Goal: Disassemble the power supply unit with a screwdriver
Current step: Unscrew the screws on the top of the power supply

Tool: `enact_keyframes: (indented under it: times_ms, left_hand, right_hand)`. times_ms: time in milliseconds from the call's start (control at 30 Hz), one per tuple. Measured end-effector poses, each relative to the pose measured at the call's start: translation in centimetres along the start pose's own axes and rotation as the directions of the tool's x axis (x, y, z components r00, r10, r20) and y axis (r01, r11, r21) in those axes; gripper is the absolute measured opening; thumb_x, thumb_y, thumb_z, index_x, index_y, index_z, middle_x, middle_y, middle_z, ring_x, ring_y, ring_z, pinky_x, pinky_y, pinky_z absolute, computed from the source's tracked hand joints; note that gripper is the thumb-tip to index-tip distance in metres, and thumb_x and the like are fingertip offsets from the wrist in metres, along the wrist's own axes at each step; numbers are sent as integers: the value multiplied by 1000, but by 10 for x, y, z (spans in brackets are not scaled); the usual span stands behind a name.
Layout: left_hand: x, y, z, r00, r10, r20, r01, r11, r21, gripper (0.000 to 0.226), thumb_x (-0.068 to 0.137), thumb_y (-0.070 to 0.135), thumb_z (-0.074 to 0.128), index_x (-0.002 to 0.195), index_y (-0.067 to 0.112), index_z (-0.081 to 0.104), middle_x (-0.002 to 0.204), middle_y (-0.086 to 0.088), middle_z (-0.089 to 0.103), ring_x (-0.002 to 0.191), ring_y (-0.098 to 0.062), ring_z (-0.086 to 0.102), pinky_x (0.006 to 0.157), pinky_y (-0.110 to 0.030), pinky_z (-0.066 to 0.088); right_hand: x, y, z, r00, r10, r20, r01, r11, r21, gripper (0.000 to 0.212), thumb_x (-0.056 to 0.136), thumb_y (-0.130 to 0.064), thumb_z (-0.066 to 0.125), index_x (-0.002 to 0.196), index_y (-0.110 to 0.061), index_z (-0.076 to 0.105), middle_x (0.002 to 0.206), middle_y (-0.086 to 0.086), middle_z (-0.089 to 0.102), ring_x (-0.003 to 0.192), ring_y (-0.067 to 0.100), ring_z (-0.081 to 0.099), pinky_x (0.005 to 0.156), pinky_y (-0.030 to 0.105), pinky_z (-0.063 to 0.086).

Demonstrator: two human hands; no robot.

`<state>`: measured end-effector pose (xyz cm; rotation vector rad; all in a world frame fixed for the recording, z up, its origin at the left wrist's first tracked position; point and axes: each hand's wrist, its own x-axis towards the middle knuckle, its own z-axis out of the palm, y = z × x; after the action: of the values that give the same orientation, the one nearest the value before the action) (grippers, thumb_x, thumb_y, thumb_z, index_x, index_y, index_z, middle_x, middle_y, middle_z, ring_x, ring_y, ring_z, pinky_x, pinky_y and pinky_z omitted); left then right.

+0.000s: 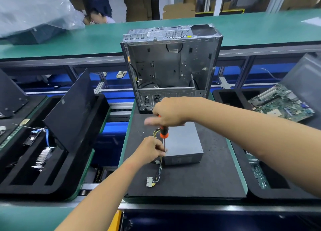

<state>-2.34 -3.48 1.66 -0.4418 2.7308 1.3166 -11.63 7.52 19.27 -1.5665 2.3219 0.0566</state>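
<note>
PSU: grey metal box, lying flat on the black mat, near the mat's middle. Bare mat lies right of and in front of the PSU; the mat's left edge runs just beyond the cables.

Cables: yellow and black bundle leaving the PSU's left side, ending in a white plug on the mat in front of the PSU's left corner.

Screwdriver: orange and black handle, upright, tip at the PSU's near left top edge.

Right hand: above the PSU, fingers curled round the handle's top; one finger is blurred and sticks out to the left.

Left hand: left of the PSU, fingertips pinching together at the screwdriver shaft near the tip; whether they also touch the PSU cannot be told.

Case: emptied metal chassis, standing directly behind the PSU at the mat's far edge, closing off that side.

Trays: black foam, left of the PSU, holding a black panel leaning upright and small parts.

Board: green, right of the PSU, in another black tray.

Bag: clear plastic, far left behind the case on the green bench.
</note>
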Motion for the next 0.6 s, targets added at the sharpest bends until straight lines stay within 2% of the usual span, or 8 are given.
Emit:
enact_keyframes:
  times_ms: [67, 167, 233, 300, 400, 467, 533, 600]
  left_hand:
    - [-1, 1, -1, 1000, 2, 17, -2, 1000, -6, 27, 71, -4, 74, 55, 15, 64, 65, 7, 66, 84, -27, 70, 73, -42, 56]
    - [-3, 0, -7, 998, 9, 67, -8, 1000, -15, 23, 75, -8, 67, 72, 14, 74, 78, 0, 72, 82, -21, 69, 71, -25, 54]
    - [-6, -1, -12, 995, 0, 101, 6, 999, -52, 27, 76, -10, 61, 82, 12, 76, 82, -7, 72, 71, -17, 64, 65, -18, 50]
    - [-8, -1, -15, 992, -11, 126, 19, 998, -67, 28, 76, -9, 60, 86, 11, 76, 80, -11, 71, 65, -15, 59, 63, -19, 50]
    - [-9, 1, -12, 995, -8, 100, 11, 1000, -24, 25, 76, -4, 61, 85, 13, 77, 81, -9, 72, 67, -14, 62, 66, -26, 52]
    - [-10, 1, -9, 997, -18, 80, 19, 1000, -13, 23, 76, -1, 62, 83, 16, 76, 83, -12, 73, 71, -18, 63, 68, -29, 54]
    - [-10, 1, -7, 998, -32, 63, 33, 999, -14, 22, 77, 1, 62, 81, 17, 76, 83, -10, 73, 74, -25, 66, 69, -29, 54]
    - [-10, 1, -6, 999, -33, 41, 34, 999, -4, 22, 77, 2, 62, 80, 18, 77, 81, -2, 74, 76, -22, 68, 68, -24, 53]
  right_hand:
    - [0, 1, -3, 998, 34, 43, -36, 999, 39, 48, 101, -46, 36, 93, -4, 60, 60, 6, 67, 48, 20, 66, 52, 27, 42]
    - [-3, 3, -7, 993, -75, 93, 72, 997, 28, 17, 94, -25, 54, 105, -12, 52, 88, 1, 66, 72, 18, 62, 56, 25, 41]
    - [-8, 4, -9, 989, -110, 98, 108, 994, 26, 21, 87, -14, 63, 105, -16, 51, 86, -8, 54, 73, 9, 49, 54, 22, 33]
    - [-11, 3, -9, 987, -128, 93, 127, 992, 24, 23, 82, -9, 66, 100, -17, 54, 84, -11, 48, 71, 5, 44, 53, 20, 30]
    - [-11, 1, -4, 989, -121, 80, 122, 992, -19, 16, 86, -23, 65, 96, -14, 56, 84, -6, 56, 75, 12, 52, 54, 22, 33]
    - [-9, -2, -2, 996, -44, 75, 55, 988, -146, 35, 96, -44, 48, 97, -11, 56, 88, 6, 64, 80, 22, 61, 58, 29, 43]
    - [-4, -2, 1, 997, -11, 74, 31, 960, -278, 38, 104, -39, 32, 98, -8, 53, 92, 14, 65, 81, 29, 66, 57, 32, 44]
    - [0, -1, 3, 997, -55, 62, 68, 969, -236, 21, 102, -28, 40, 97, -10, 50, 95, 13, 66, 84, 28, 65, 56, 29, 40]
